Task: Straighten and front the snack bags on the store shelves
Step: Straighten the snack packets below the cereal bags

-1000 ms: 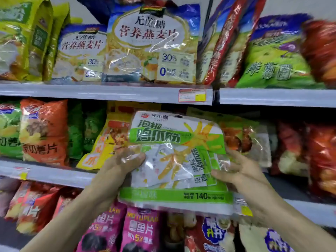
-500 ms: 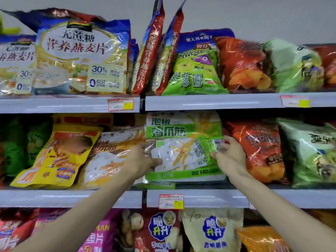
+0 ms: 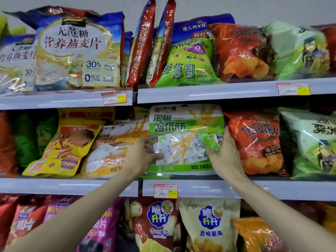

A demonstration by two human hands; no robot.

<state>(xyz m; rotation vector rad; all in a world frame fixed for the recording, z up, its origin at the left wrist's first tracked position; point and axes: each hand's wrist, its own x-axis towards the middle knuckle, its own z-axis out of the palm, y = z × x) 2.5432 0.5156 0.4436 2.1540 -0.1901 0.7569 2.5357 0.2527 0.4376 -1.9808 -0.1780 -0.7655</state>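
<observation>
Both arms reach in: the left hand pinches the left edge of the green-and-white chicken-feet bag, and the right hand clamps its right edge, thumb on the front. The bag stands upright and face out at the front edge of the middle shelf. It looks about seated, with only the release to come. Just left, the orange-and-white bag and the yellow bag lean slumped and want fronting. Farther up, on the top shelf, a pair of red oat bags stands edge-on, unturned. Plenty left, I'd judge.
</observation>
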